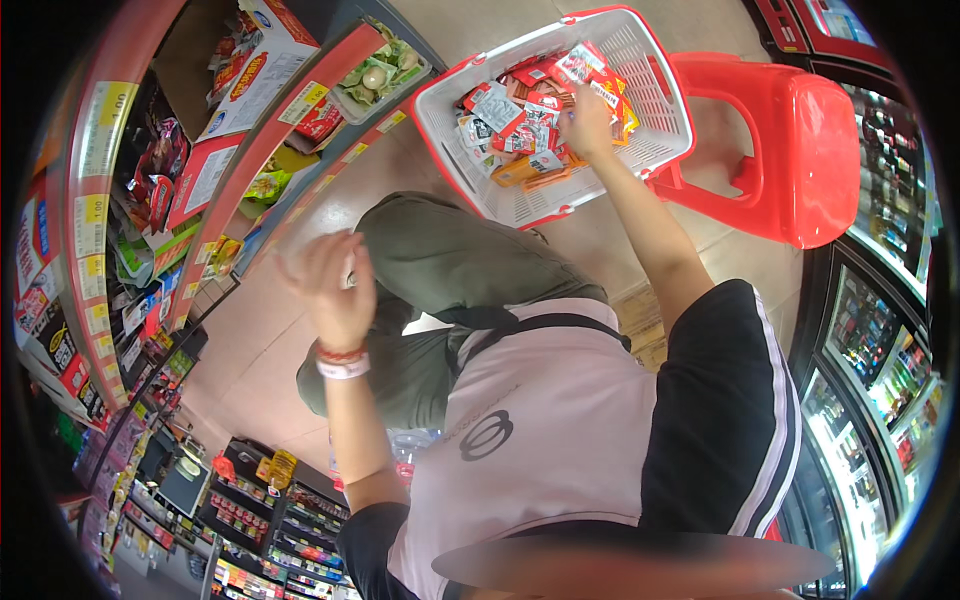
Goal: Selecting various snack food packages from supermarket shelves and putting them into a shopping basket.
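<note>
My right hand reaches into a white plastic shopping basket with a red rim, among small snack packets. Its fingers are at a red and white packet at the far side of the pile; whether they grip it cannot be told. Over the floor near my knee, my left hand is raised, slightly blurred, with fingers spread and nothing in it. Red, white, orange and yellow packets lie heaped in the basket.
A red plastic stool stands right of the basket. Store shelves with price tags and cardboard snack boxes run along the left. A clear tray of green vegetable-like items sits at a shelf's end. Glass-door coolers line the right.
</note>
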Action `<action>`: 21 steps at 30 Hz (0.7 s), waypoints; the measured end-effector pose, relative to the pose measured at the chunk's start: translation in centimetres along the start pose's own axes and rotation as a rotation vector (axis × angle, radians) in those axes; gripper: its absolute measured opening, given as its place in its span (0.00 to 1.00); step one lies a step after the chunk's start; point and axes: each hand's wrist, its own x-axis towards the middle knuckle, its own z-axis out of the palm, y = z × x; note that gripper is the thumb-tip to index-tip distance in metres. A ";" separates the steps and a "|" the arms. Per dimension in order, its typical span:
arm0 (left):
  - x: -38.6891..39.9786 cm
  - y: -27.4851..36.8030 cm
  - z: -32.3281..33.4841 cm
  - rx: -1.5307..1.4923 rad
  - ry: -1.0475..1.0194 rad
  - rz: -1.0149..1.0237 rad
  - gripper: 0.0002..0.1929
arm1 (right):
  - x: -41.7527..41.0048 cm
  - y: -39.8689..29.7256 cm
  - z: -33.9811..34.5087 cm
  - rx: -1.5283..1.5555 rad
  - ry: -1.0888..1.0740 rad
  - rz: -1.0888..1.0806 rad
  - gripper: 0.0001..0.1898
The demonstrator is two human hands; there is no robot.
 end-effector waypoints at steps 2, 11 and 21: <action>-1.2 1.3 1.9 -0.072 -0.082 -0.043 0.06 | -1.4 -0.8 1.9 -0.112 -0.384 -0.179 0.22; -3.6 2.8 5.2 -0.198 -0.161 -0.158 0.07 | -3.6 0.1 5.5 -0.301 -0.968 -0.070 0.12; -0.2 4.5 4.4 -1.255 -0.277 -0.570 0.36 | 5.7 -14.2 -15.2 0.473 -1.269 -0.073 0.15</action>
